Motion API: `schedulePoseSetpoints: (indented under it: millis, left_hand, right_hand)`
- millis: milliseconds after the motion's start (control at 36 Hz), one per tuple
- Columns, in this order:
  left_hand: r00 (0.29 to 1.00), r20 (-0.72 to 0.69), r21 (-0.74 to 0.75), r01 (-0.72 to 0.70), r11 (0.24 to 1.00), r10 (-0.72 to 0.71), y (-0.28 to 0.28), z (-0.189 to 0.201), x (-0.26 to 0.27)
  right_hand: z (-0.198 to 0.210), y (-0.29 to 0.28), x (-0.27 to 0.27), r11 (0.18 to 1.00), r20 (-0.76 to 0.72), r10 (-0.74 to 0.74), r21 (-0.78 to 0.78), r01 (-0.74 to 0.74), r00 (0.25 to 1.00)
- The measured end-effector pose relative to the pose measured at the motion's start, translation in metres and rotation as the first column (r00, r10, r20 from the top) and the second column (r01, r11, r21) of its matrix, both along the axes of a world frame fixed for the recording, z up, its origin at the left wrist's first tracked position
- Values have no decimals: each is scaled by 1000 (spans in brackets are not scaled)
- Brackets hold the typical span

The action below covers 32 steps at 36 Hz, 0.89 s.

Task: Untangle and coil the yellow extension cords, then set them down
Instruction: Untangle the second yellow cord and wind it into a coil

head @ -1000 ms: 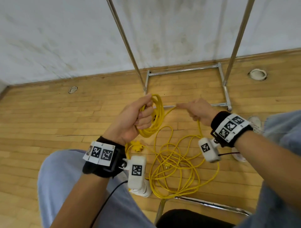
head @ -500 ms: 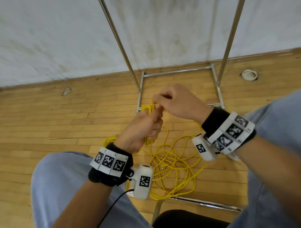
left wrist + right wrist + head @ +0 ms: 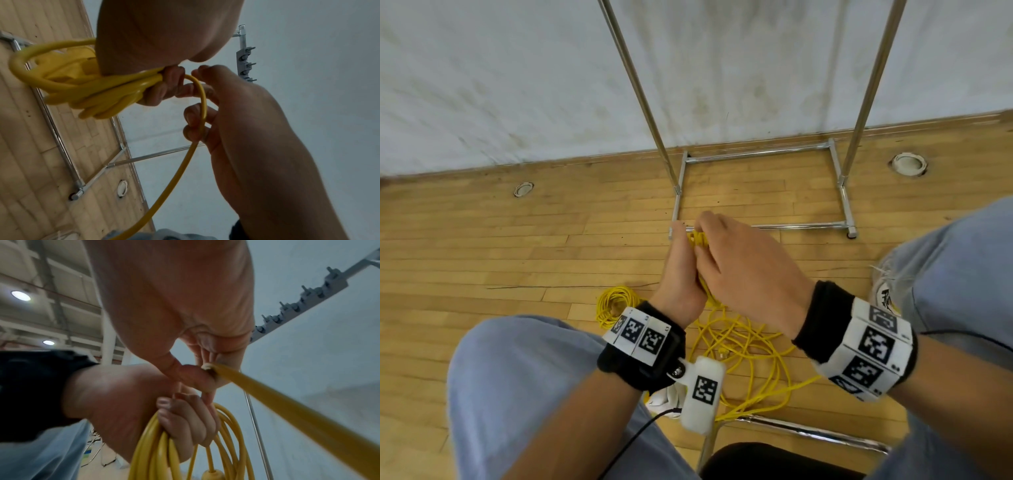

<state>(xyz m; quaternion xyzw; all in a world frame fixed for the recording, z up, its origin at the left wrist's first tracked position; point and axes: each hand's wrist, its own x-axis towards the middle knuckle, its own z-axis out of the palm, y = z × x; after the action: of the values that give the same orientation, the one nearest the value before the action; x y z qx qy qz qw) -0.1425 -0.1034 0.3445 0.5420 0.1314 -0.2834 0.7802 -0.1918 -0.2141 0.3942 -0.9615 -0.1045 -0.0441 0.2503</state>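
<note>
**Yellow cord gathered between two hands**

Yellow loops of extension cord (image 3: 185,451) are held bunched in the left hand (image 3: 681,274), whose fingers (image 3: 185,423) are curled round the bundle so that the loops hang below the fist. A yellow plug (image 3: 211,473) is seen dangling among those loops in the right wrist view. The right hand (image 3: 750,274) is brought up against the left, and a single strand of the cord (image 3: 197,116) is pinched between its thumb and fingertips (image 3: 191,113), just beside the gathered bundle (image 3: 92,91). From that pinch the strand is led downward, away from both hands.

Below the hands, loose cord (image 3: 750,359) is left lying in tangled curves on the wooden floor (image 3: 517,257), between the person's knees. To the left of it, just beyond the left wrist, a smaller coil (image 3: 616,305) is set on the floor by itself. Beyond the hands, the base of a metal rack (image 3: 760,157) is stood against the white wall (image 3: 517,85). Near the person's feet, part of a chrome chair frame (image 3: 808,431) is seen, and a white shoe (image 3: 883,294) is placed to the right of the right hand.
</note>
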Motion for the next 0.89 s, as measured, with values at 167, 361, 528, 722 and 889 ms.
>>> schedulePoseSetpoints:
  millis: [167, 361, 528, 722, 889]
  left_hand:
    - [998, -57, -127, 28, 992, -35, 0, -4, 5]
    - [998, -25, 65, -49, 997, 51, 2, 4, 13]
    - [941, -198, -169, -309, 936, 274, 15, 19, 35]
    - [953, -215, -428, -290, 856, 216, 33, 31, 47]
    - [989, -124, -423, -121, 898, 75, 55, 42, 50]
  right_hand:
    - [-1, 16, -8, 997, -55, -27, -76, 23, 998]
    - [-17, 20, -19, 954, -41, 5, 300, 7, 999]
    - [-41, 22, -20, 836, -80, 46, 548, 5, 996]
    - [-80, 6, -1, 774, -282, 17, 611, 166, 959]
    - [-121, -17, 11, 786, -398, 248, 616, 57, 883]
